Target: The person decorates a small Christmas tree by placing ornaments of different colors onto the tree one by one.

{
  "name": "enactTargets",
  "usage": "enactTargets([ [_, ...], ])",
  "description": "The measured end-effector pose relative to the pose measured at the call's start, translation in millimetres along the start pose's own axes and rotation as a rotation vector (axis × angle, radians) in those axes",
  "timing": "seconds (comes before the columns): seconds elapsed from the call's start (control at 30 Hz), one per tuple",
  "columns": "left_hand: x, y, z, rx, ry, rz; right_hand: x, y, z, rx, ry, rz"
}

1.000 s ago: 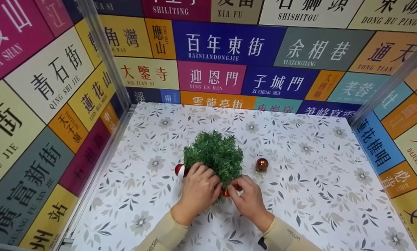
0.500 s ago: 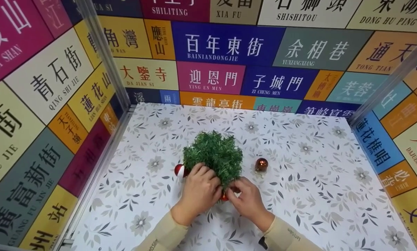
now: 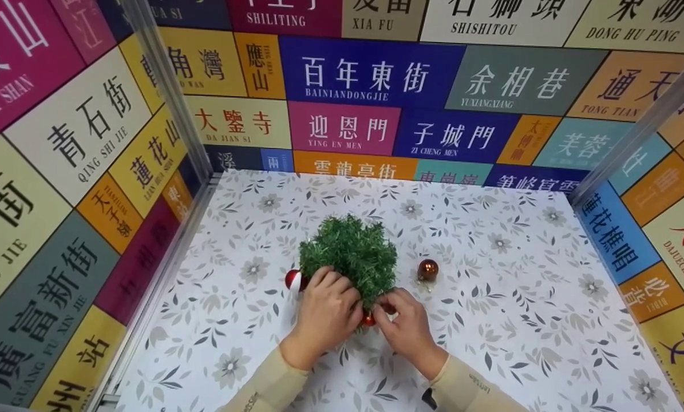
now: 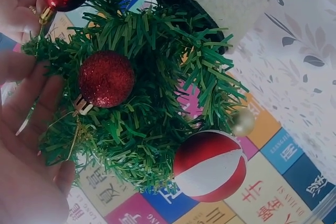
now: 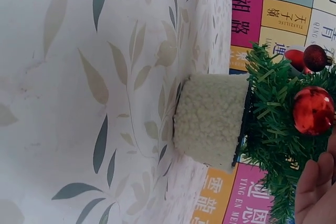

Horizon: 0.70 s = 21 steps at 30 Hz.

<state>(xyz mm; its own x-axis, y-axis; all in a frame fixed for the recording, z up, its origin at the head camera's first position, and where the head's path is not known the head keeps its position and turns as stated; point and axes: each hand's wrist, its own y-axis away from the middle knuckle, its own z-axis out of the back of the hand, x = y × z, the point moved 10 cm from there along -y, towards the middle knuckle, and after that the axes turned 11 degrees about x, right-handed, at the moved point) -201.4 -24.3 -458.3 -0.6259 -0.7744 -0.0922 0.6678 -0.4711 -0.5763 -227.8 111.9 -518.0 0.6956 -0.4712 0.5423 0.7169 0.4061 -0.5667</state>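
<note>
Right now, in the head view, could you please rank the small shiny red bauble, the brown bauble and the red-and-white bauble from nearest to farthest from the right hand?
1. Small shiny red bauble: at the right hand's fingertips, on the tree's near edge.
2. Brown bauble: alone on the table, right of the tree.
3. Red-and-white bauble: on the tree's left side, beyond the left hand.

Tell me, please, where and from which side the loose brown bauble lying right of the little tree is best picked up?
Pinch the brown bauble at its cap, or across its round body, coming from above: it lies free on the table, apart from the tree, nearest the right hand.
</note>
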Motion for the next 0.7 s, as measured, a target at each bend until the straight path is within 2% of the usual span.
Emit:
enactTargets([
  [0.2, -0.1, -1.5, 3.4, -0.023, -0.007, 0.004, -1, -1, 1, -0.039, 0.015, 0.004],
  [0.4, -2.3, -0.6, 0.4, 0.007, -0.040, -0.008, -6, 1, -10, 0.020, 0.073, -0.041],
  [0.7, -3.7, 0.6, -5.1, 0.035, -0.075, -0.025, -3, 2, -15, 0.089, 0.078, -0.009],
])
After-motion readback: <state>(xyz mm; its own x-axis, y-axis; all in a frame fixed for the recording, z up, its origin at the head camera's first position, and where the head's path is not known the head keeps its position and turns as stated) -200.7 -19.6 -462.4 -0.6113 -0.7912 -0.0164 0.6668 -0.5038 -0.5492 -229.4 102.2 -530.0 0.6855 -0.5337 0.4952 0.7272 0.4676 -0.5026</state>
